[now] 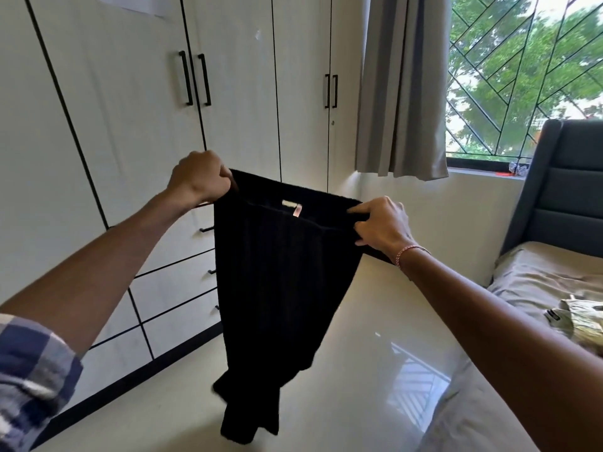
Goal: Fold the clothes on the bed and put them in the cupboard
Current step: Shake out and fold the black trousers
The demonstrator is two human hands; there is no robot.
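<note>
Bright daylight from the window (pixel 522 76) glares on the floor (pixel 375 353); edges warp.

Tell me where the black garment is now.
In the head view the garment hangs centre, over the floor, its top held by the left hand and right hand, before the cupboard.

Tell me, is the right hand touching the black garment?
Touching. The head view shows the right hand pinching the top edge of the black garment.

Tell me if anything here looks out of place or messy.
Nothing looks damaged or spilled. A pale garment lies crumpled on the bed, unfolded. Small crumpled scraps sit on the window sill. The black garment, held by the left hand and right hand, hangs with its lower end bunched.
</note>
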